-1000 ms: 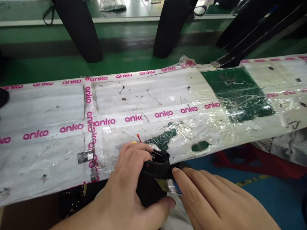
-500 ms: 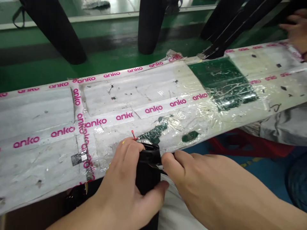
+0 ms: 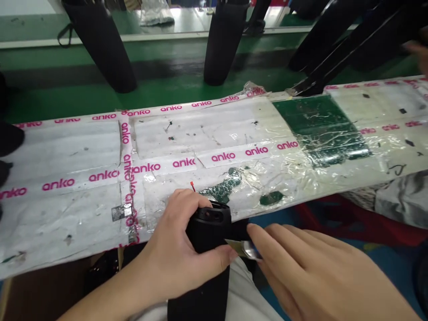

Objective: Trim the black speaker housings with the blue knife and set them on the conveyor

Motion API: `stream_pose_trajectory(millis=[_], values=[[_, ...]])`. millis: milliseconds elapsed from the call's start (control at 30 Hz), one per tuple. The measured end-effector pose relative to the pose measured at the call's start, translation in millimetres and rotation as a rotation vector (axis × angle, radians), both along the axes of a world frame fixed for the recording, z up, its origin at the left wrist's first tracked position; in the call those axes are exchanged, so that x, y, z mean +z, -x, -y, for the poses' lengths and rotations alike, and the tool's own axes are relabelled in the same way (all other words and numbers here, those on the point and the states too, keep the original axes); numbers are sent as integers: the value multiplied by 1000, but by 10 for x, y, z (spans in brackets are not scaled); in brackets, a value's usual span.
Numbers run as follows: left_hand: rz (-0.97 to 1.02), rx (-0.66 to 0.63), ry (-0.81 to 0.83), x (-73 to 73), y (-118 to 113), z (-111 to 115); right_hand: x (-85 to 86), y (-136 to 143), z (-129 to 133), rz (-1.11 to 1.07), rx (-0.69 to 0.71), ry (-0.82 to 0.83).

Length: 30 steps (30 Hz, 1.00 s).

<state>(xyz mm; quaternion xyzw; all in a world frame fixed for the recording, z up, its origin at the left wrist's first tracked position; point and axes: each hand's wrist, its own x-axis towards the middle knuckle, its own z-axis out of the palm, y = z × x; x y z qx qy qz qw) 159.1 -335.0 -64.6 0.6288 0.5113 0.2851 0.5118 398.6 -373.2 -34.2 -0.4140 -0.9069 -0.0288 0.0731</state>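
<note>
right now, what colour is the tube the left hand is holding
The tube is black, best seen in the head view.

Head-worn view — looking forward and down, close above the hands (image 3: 175, 254).

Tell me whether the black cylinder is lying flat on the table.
No, the left hand grips the black cylinder close to upright at the near edge of the table.

You see a green strip (image 3: 167, 80) and black tubes (image 3: 222, 49) behind the taped table (image 3: 220, 122), and something red (image 3: 391, 231) below it.
</note>
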Motion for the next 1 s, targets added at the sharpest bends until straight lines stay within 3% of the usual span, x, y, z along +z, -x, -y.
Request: stream_pose_trajectory(millis=[133,1000], values=[[-13,20,-42,0,-68,3,-40,182,-88,17,-11,-17],[-24,9,-81,30,-178,15,-71,147,-89,63,-48,69]])
